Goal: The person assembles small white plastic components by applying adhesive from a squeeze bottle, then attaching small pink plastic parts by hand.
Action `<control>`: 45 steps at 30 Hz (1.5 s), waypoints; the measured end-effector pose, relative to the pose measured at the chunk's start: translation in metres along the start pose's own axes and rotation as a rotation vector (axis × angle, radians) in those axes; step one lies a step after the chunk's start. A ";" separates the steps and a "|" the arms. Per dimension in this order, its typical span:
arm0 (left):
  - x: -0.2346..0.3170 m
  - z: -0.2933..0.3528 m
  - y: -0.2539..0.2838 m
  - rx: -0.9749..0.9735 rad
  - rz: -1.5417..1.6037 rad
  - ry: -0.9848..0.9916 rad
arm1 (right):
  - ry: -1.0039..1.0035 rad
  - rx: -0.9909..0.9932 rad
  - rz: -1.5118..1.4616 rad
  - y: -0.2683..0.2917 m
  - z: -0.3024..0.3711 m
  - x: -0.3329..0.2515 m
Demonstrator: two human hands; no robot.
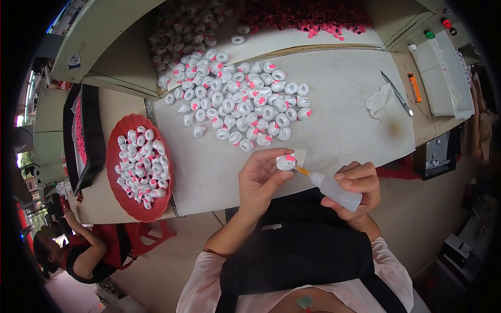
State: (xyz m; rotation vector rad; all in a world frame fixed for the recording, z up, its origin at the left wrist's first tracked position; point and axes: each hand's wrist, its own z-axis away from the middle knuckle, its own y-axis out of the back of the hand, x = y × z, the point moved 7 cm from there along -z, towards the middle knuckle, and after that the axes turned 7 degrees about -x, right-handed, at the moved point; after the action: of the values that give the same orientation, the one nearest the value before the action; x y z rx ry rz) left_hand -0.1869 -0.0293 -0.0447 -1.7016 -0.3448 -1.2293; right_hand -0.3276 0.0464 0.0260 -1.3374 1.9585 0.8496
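Note:
Between the thumb and fingers of my left hand [259,180] is a small white rounded plastic piece [285,162] with a pink bow on it. My right hand [360,189] is closed around a translucent white squeeze bottle [338,192], tilted so that its thin amber nozzle [302,170] points left. The nozzle's tip is at the white piece, touching it or very near. Beyond my hands lies a large loose heap of similar white pieces [240,104], many with pink bows, on the white-covered table [334,88].
A red scalloped tray [113,172] of white pieces stands left. Pink parts [313,21] are piled on the far shelf. Tweezers [397,94], a crumpled tissue [382,103], an orange tube [415,87] and a white bin [443,78] are at right. Another person [78,250] sits at far left.

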 end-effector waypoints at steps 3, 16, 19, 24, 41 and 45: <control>0.000 0.000 -0.001 -0.043 0.014 -0.020 | 0.007 -0.003 0.009 0.000 0.000 -0.001; 0.000 0.000 -0.002 -0.020 -0.042 -0.020 | -0.056 -0.088 0.041 -0.002 0.000 -0.004; -0.001 0.001 -0.004 -0.033 -0.041 -0.022 | -0.060 -0.071 0.043 -0.002 0.002 -0.002; 0.001 0.002 -0.008 -0.041 -0.165 -0.071 | -0.050 -0.077 0.050 -0.003 0.003 -0.005; 0.023 -0.003 0.005 -0.029 -0.488 -0.189 | -0.002 0.007 -0.026 0.007 -0.003 0.010; 0.029 -0.002 0.017 0.097 -0.368 -0.164 | -0.322 0.081 -0.199 0.034 -0.018 0.042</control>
State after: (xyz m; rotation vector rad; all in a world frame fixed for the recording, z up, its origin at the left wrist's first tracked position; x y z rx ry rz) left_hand -0.1631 -0.0480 -0.0291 -1.7064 -0.8343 -1.3104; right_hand -0.3745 0.0188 0.0101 -1.2382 1.5677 0.8231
